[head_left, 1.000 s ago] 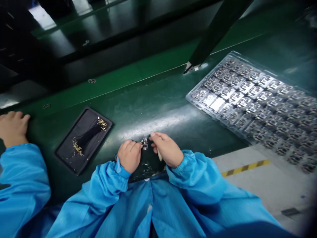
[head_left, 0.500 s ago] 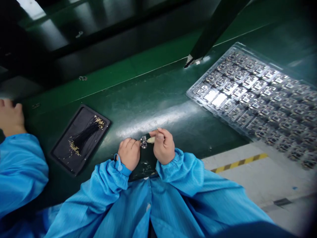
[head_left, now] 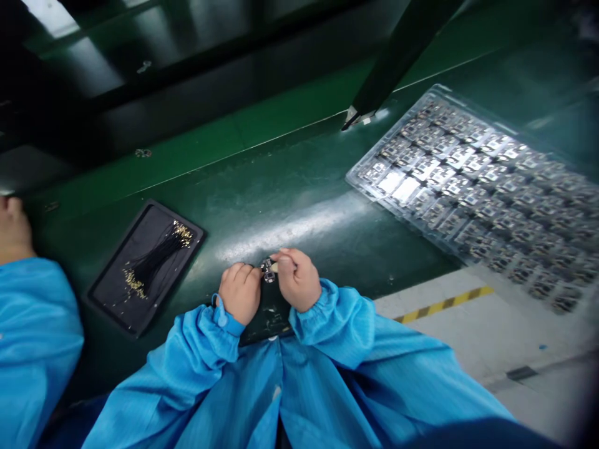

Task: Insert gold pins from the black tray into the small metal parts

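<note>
Near the front edge of the green table, my left hand (head_left: 240, 292) is closed, its fingertips pinching the left side of a small circuit board (head_left: 268, 270). My right hand (head_left: 299, 280) is closed around a pale, pointed tool (head_left: 274, 267), most of it hidden by the fingers. The tool's tip is at the board's right side; whether it touches cannot be made out. To the left, a black tray (head_left: 112, 315) holds a bundle of thin black cables (head_left: 156, 254) with gold-coloured ends.
At the right, a clear plastic tray (head_left: 358, 178) with many similar boards overhangs the table's edge. A dark post (head_left: 388, 68) stands at the back. A co-worker's hand (head_left: 15, 232) and blue sleeve are at far left. Yellow-black tape (head_left: 444, 304) marks the floor.
My right hand has moved left, closer to the board, and less of the pale tool shows. The whole view has shifted slightly. My left hand keeps its grip.
</note>
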Available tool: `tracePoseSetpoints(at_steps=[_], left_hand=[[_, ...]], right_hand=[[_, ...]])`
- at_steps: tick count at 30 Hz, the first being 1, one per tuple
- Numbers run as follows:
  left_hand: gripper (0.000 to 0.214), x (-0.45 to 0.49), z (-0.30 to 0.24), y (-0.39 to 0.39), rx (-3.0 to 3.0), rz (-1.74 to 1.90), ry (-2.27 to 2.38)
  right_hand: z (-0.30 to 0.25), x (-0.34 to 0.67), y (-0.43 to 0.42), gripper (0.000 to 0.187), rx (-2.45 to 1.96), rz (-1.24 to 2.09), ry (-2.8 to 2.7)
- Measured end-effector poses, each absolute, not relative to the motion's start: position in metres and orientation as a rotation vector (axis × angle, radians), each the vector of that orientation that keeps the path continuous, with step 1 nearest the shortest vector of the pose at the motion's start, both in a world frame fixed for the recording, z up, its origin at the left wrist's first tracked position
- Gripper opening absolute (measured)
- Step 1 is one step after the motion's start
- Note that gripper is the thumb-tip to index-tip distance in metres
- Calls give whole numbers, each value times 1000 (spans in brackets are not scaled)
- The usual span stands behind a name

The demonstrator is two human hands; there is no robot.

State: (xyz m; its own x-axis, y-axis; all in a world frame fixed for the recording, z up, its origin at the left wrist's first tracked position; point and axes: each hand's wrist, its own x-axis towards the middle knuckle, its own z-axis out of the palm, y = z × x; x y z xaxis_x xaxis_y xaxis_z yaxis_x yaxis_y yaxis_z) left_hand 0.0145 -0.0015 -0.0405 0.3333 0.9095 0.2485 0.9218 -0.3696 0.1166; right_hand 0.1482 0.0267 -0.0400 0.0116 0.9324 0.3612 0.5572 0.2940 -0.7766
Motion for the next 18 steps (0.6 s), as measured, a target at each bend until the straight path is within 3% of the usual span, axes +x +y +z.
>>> tracePoseSetpoints(at_steps=[7,13,15,18], left_hand=[[23,5,-49,-2,-2560,-450,-1573],[28,-4,-17,47,-2694,-231,-1573],[35,-12,3,73,-2426,-265,-1824],[47,-32,22,95,-1835,-651,-2184]], right_hand=[[-30,131,37,34,-1148,448,-2228],[-25,159,64,37,-1669,875,-1609],[-17,184,79,37,-1829,824,-1445],[-6,228,99,31,-1971,586,-1587]])
